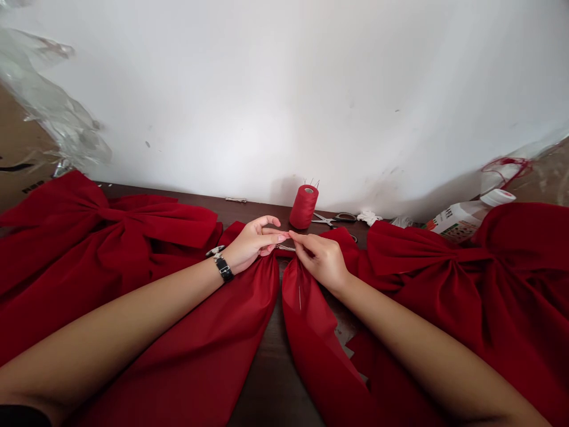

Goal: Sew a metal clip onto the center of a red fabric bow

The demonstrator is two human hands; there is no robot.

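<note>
My left hand (255,243), with a black-strapped watch on its wrist, and my right hand (324,261) meet fingertip to fingertip. Both are closed in a pinch, the left index finger raised; what lies between the fingertips is too small to make out. Just beneath them a slim metal clip (287,247) shows at the gathered top of a red fabric bow, whose left tail (213,338) and right tail (306,344) hang down below. A needle (299,298) shows against the right tail, under my right hand. Any thread on it cannot be seen.
Large red bows lie at left (106,212) and right (471,255). Behind my hands stand a red thread cone (304,206) with needles in its top, scissors (331,219) and another clip (236,200). A white bottle (466,214) lies at right, before the wall.
</note>
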